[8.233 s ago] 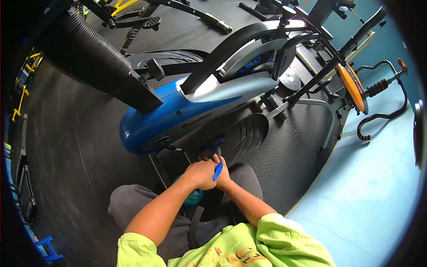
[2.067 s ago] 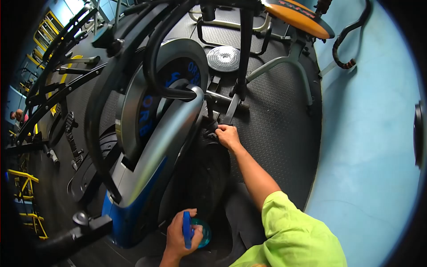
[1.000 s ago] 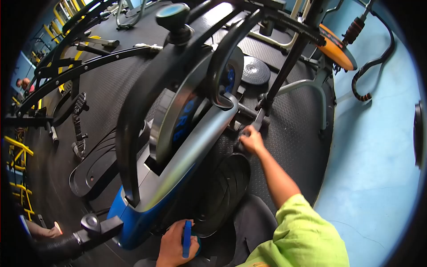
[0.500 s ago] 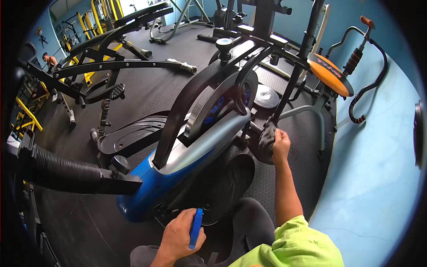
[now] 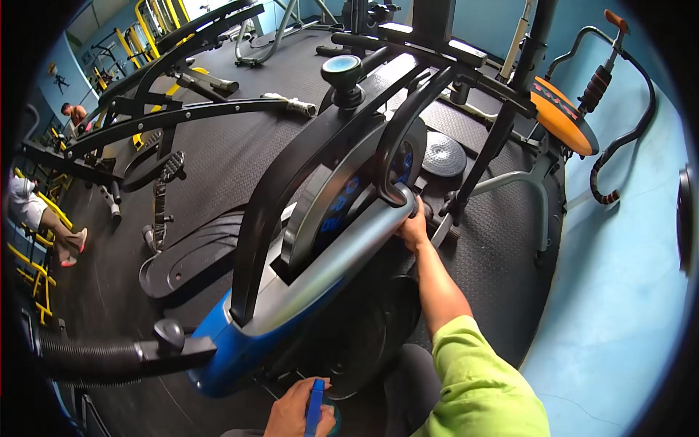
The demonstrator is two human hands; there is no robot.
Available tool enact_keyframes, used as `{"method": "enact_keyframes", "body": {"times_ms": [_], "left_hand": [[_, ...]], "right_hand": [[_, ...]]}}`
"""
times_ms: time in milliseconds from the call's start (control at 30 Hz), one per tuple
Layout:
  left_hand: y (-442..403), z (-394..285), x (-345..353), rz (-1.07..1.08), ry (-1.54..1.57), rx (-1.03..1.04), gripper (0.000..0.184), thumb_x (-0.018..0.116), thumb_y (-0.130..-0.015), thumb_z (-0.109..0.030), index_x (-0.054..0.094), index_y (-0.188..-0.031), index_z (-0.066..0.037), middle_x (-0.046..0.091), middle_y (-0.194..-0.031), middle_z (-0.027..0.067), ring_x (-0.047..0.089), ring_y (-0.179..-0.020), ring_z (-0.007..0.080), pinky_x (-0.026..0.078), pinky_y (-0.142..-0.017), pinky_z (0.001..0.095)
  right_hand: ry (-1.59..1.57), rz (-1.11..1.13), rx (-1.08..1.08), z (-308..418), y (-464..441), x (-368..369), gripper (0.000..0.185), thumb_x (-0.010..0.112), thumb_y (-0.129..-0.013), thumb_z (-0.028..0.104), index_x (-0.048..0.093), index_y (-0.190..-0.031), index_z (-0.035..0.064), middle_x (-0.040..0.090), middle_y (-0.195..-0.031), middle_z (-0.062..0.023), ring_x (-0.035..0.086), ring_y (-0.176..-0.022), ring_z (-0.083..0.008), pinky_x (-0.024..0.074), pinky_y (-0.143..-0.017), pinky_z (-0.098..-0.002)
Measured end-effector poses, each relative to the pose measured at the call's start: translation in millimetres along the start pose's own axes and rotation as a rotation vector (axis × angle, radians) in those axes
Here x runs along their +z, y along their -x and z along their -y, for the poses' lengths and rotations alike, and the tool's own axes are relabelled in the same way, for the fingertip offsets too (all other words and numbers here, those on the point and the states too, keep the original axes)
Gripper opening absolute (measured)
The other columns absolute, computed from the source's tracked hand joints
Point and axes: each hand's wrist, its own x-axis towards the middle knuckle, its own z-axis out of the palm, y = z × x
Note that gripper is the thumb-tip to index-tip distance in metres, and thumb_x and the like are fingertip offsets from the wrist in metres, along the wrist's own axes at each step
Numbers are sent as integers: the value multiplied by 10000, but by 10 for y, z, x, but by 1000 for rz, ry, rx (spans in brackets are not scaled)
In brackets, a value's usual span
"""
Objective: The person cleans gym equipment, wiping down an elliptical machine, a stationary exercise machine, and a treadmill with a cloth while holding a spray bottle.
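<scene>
A spray bottle with a blue trigger head (image 5: 314, 409) is in my left hand (image 5: 290, 416), whose fingers wrap round it low in the view; a bit of its greenish body shows beside them. My right hand (image 5: 413, 227) reaches to the front end of an exercise bike (image 5: 342, 251) with a silver and blue body. It presses against the far side of that end, its fingers partly hidden behind the frame. Only a dark sliver shows at the fingers, where the dark cloth held earlier is mostly out of sight. The bike's flywheel (image 5: 338, 197) stands inside a curved black frame.
A blue wall (image 5: 619, 291) bounds the right side. An orange-padded seat (image 5: 564, 116) and a curved-bar machine (image 5: 633, 131) stand beside it. Ahead are a round ridged disc (image 5: 443, 154) and black posts. At left are a long-armed machine (image 5: 196, 109) and a seated person's legs (image 5: 62, 229).
My right hand has moved left and up from beside the bike, with the dark cloth, onto the bike's front end. The spray bottle is lower in view. The camera view has shifted.
</scene>
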Motion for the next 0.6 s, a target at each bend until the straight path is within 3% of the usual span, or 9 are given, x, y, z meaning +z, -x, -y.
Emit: {"method": "enact_keyframes", "body": {"times_ms": [33, 100, 167, 200, 333, 400, 433, 500, 600], "left_hand": [[-47, 12, 8, 3, -7, 2, 556, 693, -768, -127, 508, -1270, 26, 627, -1133, 215, 668, -905, 353, 534, -803, 432], [-100, 50, 25, 44, 73, -145, 556, 694, -761, -124, 510, -1262, 31, 634, -1091, 202, 673, -836, 350, 540, -763, 416], [-142, 156, 69, 52, 84, -122, 554, 695, -762, -125, 512, -1263, 26, 636, -1079, 196, 676, -810, 337, 542, -748, 407], [-181, 196, 85, 56, 100, -100, 552, 695, -764, -126, 513, -1265, 20, 637, -1067, 190, 678, -784, 324, 544, -734, 398], [-301, 274, 76, 67, 12, -29, 545, 693, -770, -136, 521, -1269, 1, 643, -1043, 179, 678, -747, 290, 543, -704, 381], [-285, 312, 69, 55, 104, -163, 534, 688, -775, -152, 530, -1266, -13, 641, -1000, 173, 673, -756, 287, 536, -711, 381], [-310, 297, 29, 46, 111, -161, 534, 688, -775, -152, 530, -1266, -13, 641, -1000, 173, 673, -756, 287, 536, -711, 381], [-336, 245, -79, 69, 91, -188, 525, 682, -775, -155, 534, -1258, -14, 637, -969, 173, 670, -770, 299, 530, -722, 387], [-287, 280, -118, 47, 35, -92, 522, 682, -774, -160, 535, -1254, -18, 635, -966, 175, 667, -773, 308, 528, -731, 392]], "right_hand": [[-132, 72, -50, 41, -24, 28, 428, 624, -904, 103, 509, -1311, 172, 658, -1029, -66, 683, -793, -219, 581, -630, -379], [-157, 98, 214, -296, -382, -108, 390, 679, -845, 68, 580, -1215, 139, 661, -996, -86, 676, -827, -236, 596, -596, -380], [-144, 179, 296, -572, -533, -239, 171, 651, -862, 87, 654, -1031, 113, 666, -938, -85, 677, -811, -235, 608, -621, -387], [-141, -6, 332, -700, -622, -214, 126, 624, -874, 83, 663, -990, 109, 662, -920, -82, 673, -749, -228, 604, -617, -392], [-294, 71, 243, -745, -657, -284, 170, 561, -855, 8, 646, -984, 79, 646, -861, -67, 659, -751, -213, 591, -642, -402], [-362, 214, 121, -480, -633, -383, 330, 497, -770, -116, 632, -1024, 47, 625, -835, -62, 641, -720, -213, 588, -694, -395], [-396, 14, 146, -55, -360, -307, 464, 472, -696, -189, 618, -1090, 7, 641, -912, -92, 653, -785, -213, 587, -740, -382], [-268, 208, 69, 439, -131, -280, 523, 500, -679, -213, 603, -1148, -5, 644, -1015, -121, 660, -878, -221, 590, -763, -383], [161, 212, -94, 738, 122, -205, 544, 597, -677, -189, 607, -1184, 9, 636, -1087, -110, 658, -943, -225, 603, -798, -368]]}}
